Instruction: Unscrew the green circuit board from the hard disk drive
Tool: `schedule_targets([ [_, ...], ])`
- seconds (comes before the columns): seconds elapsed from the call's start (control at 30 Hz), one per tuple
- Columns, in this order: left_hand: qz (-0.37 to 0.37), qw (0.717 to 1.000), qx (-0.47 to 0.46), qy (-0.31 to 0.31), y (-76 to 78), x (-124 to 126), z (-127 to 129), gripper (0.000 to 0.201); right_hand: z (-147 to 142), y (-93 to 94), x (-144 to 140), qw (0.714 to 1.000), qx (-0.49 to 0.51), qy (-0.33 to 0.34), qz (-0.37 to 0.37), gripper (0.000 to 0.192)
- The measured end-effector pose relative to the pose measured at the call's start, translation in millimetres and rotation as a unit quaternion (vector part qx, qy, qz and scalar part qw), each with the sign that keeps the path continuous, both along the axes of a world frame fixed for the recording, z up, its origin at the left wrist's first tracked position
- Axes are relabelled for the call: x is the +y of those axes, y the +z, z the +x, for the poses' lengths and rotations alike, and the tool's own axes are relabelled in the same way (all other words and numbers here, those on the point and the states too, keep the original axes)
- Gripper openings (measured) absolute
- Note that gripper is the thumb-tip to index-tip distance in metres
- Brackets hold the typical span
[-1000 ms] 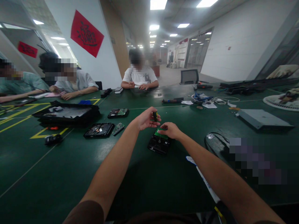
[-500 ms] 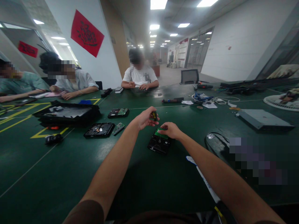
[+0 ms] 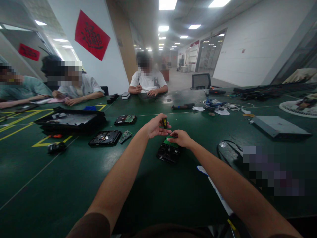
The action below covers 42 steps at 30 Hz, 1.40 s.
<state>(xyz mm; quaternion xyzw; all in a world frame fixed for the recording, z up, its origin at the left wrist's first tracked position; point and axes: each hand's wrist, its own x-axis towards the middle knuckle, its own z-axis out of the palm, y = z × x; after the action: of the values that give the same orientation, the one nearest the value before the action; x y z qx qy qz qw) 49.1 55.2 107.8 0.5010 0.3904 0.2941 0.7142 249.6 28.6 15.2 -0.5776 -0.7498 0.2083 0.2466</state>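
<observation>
My left hand (image 3: 158, 127) is closed around a yellow-and-black screwdriver handle (image 3: 164, 123), above and just left of a hard drive. The screwdriver's tip cannot be made out. The black hard drive (image 3: 168, 154) lies on the green table (image 3: 158, 191) in front of me. At its far end is a green circuit board (image 3: 170, 141), and my right hand (image 3: 182, 138) pinches the board's right edge. Part of the board is hidden under my fingers.
Left of my arm lie another black drive (image 3: 105, 138), a loose circuit board (image 3: 126, 136) and a further drive (image 3: 125, 119). Beyond them stands a black tray (image 3: 71, 119). A grey metal box (image 3: 282, 126) lies at right. Across the table sits a person (image 3: 148, 81).
My left hand has turned slightly, and more of the yellow screwdriver handle shows. My right hand stays at the circuit board, and the drive has barely moved.
</observation>
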Motion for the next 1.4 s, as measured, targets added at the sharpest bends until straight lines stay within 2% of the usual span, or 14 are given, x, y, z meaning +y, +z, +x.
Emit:
schedule_targets([
  [0.5, -0.006, 1.000, -0.013, -0.005, 0.0, -2.4, 0.6, 0.039, -1.0, -0.7, -0.2, 1.000, -0.002, -0.013, -0.004, 0.035],
  [0.67, 0.009, 1.000, 0.014, -0.012, 2.1, -1.9, 0.7, 0.041, -1.9, 0.4, -1.1, 1.000, -0.003, -0.010, -0.003, 0.033],
  [1.0, 0.038, 0.999, 0.024, 0.026, 0.1, 0.5, -1.7, 0.040, 0.2, -1.1, 0.7, 1.000, 0.001, -0.003, -0.001, 0.035],
  [1.27, 0.063, 0.997, 0.043, -0.003, 0.8, -0.5, -0.9, 0.044, -0.8, -2.3, 0.2, 1.000, 0.014, -0.005, -0.010, 0.036],
  [1.4, 0.040, 0.999, 0.023, -0.009, 0.1, -3.2, 2.0, 0.043, -0.9, 0.0, -1.1, 1.000, 0.011, -0.004, -0.007, 0.036],
])
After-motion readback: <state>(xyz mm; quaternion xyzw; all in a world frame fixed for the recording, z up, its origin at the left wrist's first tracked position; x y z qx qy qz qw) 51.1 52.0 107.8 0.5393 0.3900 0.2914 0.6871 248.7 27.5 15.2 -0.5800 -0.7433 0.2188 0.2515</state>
